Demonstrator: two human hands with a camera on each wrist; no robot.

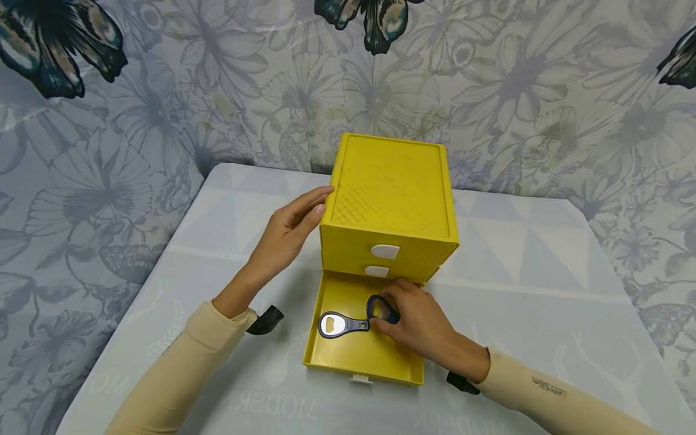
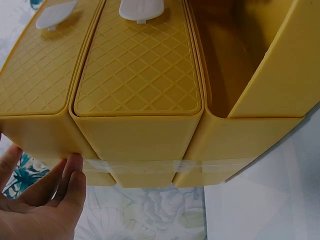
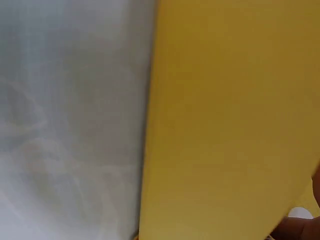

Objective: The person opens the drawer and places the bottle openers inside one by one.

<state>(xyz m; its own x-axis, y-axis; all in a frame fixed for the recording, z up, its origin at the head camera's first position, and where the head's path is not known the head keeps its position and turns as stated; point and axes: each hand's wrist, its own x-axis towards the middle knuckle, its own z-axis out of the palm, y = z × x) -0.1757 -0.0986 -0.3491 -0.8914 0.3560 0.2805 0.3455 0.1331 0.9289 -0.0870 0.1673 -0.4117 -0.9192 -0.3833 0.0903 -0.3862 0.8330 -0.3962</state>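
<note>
A yellow drawer unit [image 1: 388,187] stands on the table, its lowest drawer [image 1: 348,356] pulled out toward me. Inside that drawer lies a bottle opener [image 1: 333,325] with a metal head and dark blue rim. My right hand [image 1: 415,317] is over the drawer and pinches a second, blue-rimmed bottle opener [image 1: 375,300]; its far end is hidden by the hand. With fingers fairly straight, my left hand [image 1: 285,229] touches the unit's left side. The left wrist view shows the left hand's fingertips [image 2: 75,162] against the yellow wall.
Two upper drawers with white handles [image 1: 385,251] are closed. Clear tape [image 2: 220,164] runs across the unit's side. The patterned table [image 1: 261,386] extends on both sides, and a floral wall [image 1: 261,90] rises behind. The right wrist view is mostly filled by yellow plastic [image 3: 225,125].
</note>
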